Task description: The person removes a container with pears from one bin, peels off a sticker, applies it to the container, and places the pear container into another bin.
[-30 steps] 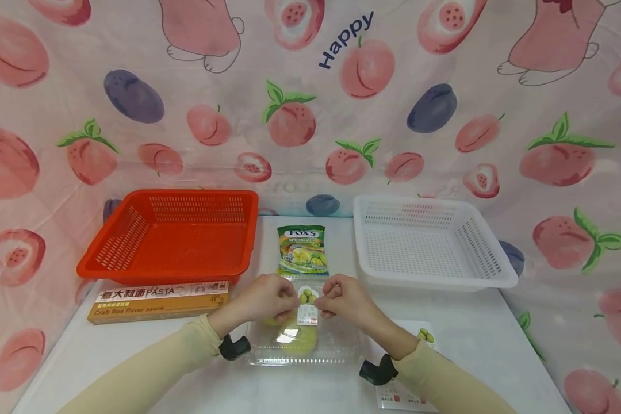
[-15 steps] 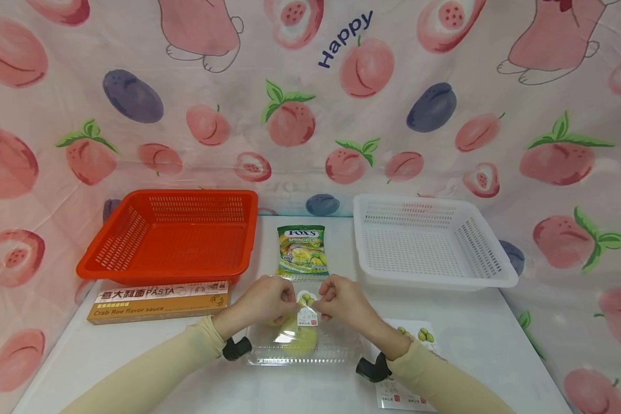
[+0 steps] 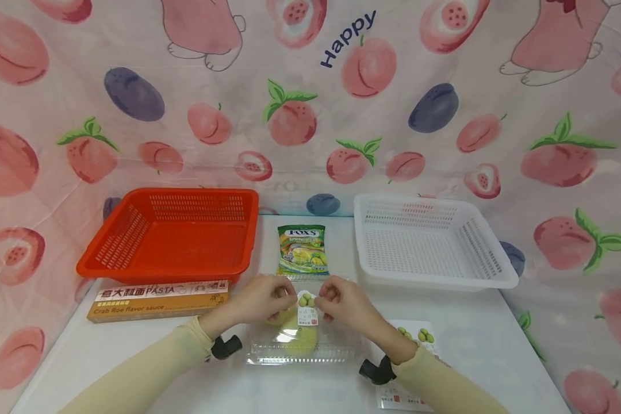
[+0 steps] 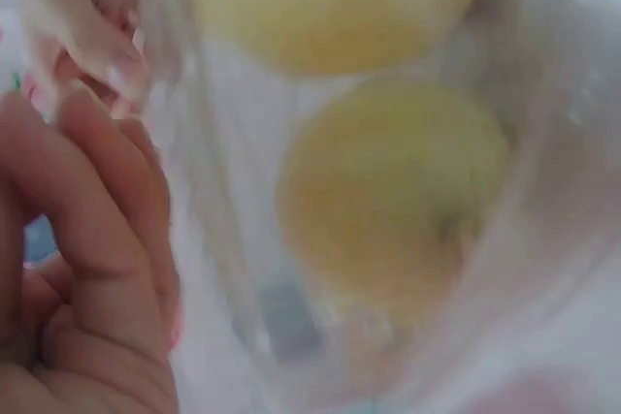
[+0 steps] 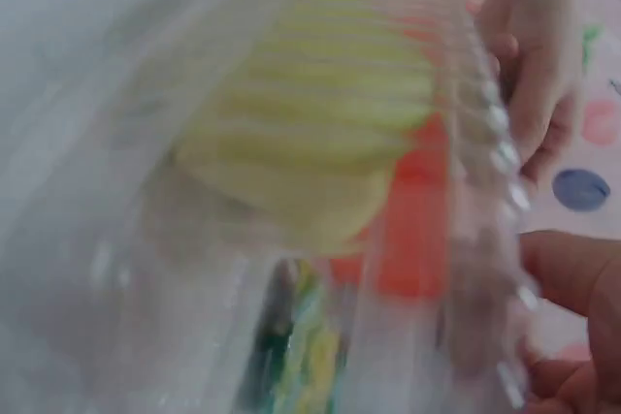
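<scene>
A clear plastic clamshell box lies in front of me with round yellow fruits inside. Over its lid is a small white label printed with green fruits. My left hand pinches the label's left edge between thumb and forefinger. From the other side, my right hand has thumb and fingertips at its right edge in a like pinch. In the left wrist view, the curled fingers of the left hand show beside the box, fruits seen blurred through the plastic. The right wrist view shows the right hand near the box's ridged edge.
A red basket stands back left, a white basket back right. Between them lies a green candy bag. The pasta box lies before the red basket. A sheet of labels is partly under my right forearm.
The label has come slightly nearer to me and now looks flat over the lid. My left wrist has shifted a little to the left; the fingertips stay at the label's sides.
</scene>
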